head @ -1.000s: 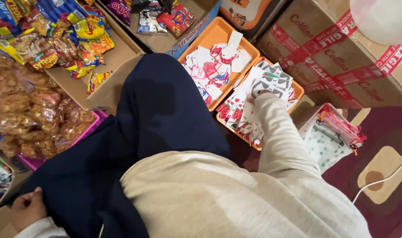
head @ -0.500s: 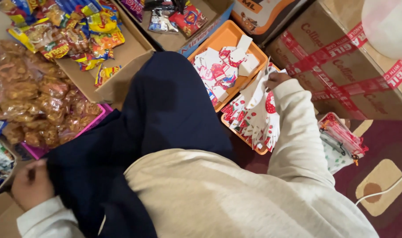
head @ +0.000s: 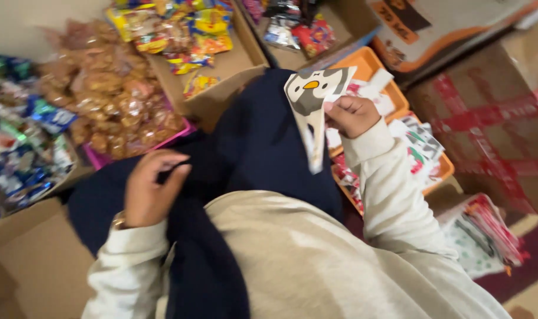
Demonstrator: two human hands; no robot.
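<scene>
Right hand (head: 352, 116) pinches a floppy penguin bag (head: 311, 112) — it may slip; left hand (head: 151, 188), loosely curled, touches dark cloth (head: 263, 142).

Past the left hand sits a pink tray (head: 180, 131) heaped with clear bags of brown snacks (head: 106, 97). Further out on that side lies a pile of blue and white packets (head: 21, 139) — blurred, so their kind is hard to tell. A cardboard box (head: 233, 56) ahead, between the two hands, holds bright yellow and blue snack bags (head: 174, 26). Beyond the right hand another box carries red and silver packets (head: 301, 32). Just under and behind the right hand is an orange tray (head: 369, 62) of red and white packs (head: 419, 145). Well off to the right stand big cartons bound with red tape (head: 499, 130) — and near them a flat packet with red edging (head: 487, 233).
</scene>
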